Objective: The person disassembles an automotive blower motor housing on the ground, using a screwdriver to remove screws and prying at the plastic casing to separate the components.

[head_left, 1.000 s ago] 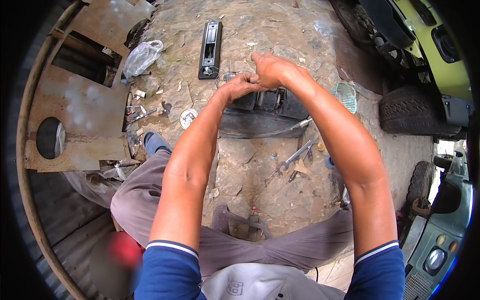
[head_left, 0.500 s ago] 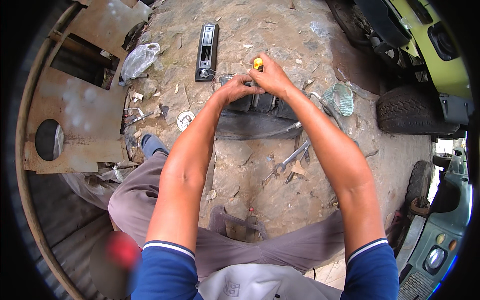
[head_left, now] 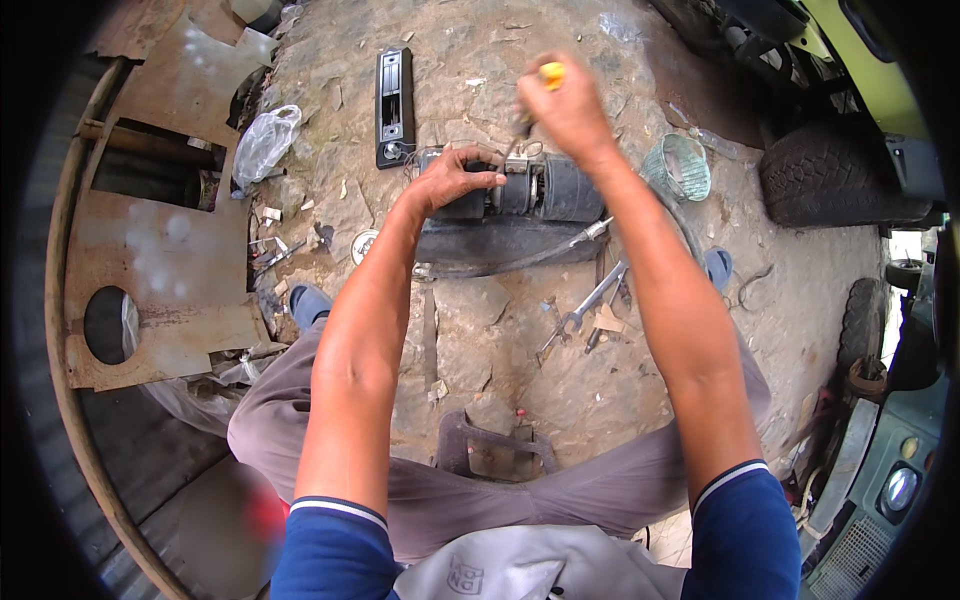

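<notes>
A black cylindrical motor unit with a metal middle part and hoses lies on the dirty stone ground. My left hand grips its upper left part, fingers bent over it near some thin wires. My right hand is raised above the unit, slightly blurred, closed round a screwdriver with a yellow handle, whose dark shaft points down toward the unit. A long black plastic panel with slots lies beyond my left hand, a wire at its lower end.
Spanners, a green mesh basket and a clear plastic bag lie around me. Rusty metal sheets stand at the left. A vehicle tyre and green bodywork are at the right. A stool is between my legs.
My right hand has risen with the yellow-handled screwdriver, which was hidden a second ago, uncovering more of the unit. My left hand stays on the unit. My right slipper has come into view.
</notes>
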Demonstrator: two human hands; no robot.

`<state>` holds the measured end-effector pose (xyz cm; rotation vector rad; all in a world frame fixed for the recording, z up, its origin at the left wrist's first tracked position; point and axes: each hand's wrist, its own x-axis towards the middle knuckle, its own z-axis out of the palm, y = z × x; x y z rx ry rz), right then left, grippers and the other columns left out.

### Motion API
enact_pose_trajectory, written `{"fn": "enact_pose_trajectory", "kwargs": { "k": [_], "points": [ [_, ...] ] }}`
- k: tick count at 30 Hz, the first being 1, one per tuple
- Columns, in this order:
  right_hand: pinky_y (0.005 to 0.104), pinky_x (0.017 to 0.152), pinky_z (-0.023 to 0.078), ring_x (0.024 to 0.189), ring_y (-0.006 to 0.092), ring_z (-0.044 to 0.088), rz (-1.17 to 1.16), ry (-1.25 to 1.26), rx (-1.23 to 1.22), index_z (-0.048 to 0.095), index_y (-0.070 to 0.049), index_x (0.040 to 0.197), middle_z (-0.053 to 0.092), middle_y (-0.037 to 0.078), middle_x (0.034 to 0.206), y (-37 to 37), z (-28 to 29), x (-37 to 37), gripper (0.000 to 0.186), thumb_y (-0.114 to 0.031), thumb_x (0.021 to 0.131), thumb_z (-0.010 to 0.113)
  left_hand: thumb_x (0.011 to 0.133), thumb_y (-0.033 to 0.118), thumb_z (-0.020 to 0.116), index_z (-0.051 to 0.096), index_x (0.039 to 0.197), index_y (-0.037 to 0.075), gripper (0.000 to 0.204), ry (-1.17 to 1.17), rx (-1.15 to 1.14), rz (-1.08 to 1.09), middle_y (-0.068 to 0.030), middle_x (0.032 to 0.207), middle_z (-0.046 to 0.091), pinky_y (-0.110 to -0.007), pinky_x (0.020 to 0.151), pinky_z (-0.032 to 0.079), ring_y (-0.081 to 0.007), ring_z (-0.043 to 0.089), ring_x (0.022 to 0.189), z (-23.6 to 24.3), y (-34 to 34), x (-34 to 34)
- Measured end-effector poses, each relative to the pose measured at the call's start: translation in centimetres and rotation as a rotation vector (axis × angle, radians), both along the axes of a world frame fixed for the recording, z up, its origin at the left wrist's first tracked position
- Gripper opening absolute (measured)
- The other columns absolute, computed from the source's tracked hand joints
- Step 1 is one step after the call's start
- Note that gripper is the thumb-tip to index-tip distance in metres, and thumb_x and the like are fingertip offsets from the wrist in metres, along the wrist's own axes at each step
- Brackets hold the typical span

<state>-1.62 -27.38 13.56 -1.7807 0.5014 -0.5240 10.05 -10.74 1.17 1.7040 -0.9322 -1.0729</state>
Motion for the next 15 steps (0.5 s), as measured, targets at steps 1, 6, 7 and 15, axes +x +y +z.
{"fn": "enact_pose_trajectory", "kwargs": {
  "k": [1,6,7,15],
  "points": [
    [0.0365,0.056,0.054,0.069,0.0134,0.065,-0.032,-0.117,0.085,0.057,-0.004,0.096,0.064,0.009,0.077,-1.4,0.3,-0.8,0.021,-0.022,0.087,0.064,0.081,0.04,0.084,0.073,0.117,0.007,0.05,-0.028,-0.001,-0.009,-0.0077,0.124,0.068,-0.035,0.107,0.041,-0.0209,0.059,0.118,-0.1,-0.3,-0.1],
    [0.035,0.066,0.057,0.074,0.0184,0.07,-0.175,0.46,0.025,0.061,-0.006,0.113,0.069,0.013,0.087,-5.5,-1.5,-5.2,0.031,-0.024,0.09,0.067,0.084,0.039,0.081,0.074,0.109,0.009,0.04,-0.205,0.073,-0.002,-0.0054,0.128,0.066,-0.043,0.119,0.026,-0.0256,0.056,0.127,0.0,-1.1,-0.7],
    [0.0354,0.073,0.059,0.079,0.0211,0.072,-0.153,0.618,-0.065,0.062,-0.007,0.12,0.07,0.014,0.091,-5.6,-2.1,-5.7,0.035,-0.025,0.091,0.068,0.084,0.039,0.08,0.074,0.108,0.01,0.038,-0.301,0.071,-0.029,-0.0048,0.128,0.066,-0.046,0.121,0.022,-0.0266,0.056,0.128,-0.3,-1.2,-0.7],
    [0.0485,0.111,0.043,0.134,0.04,0.051,0.047,0.903,-0.485,0.044,-0.012,0.152,0.04,0.02,0.157,-4.8,-13.1,-8.7,0.07,-0.045,0.094,0.064,0.086,0.029,0.075,0.075,0.103,0.013,0.023,-0.774,-0.073,0.172,-0.0078,0.135,0.063,-0.053,0.123,0.015,-0.0302,0.042,0.143,-3.5,-0.8,-4.9]
  ]
}}
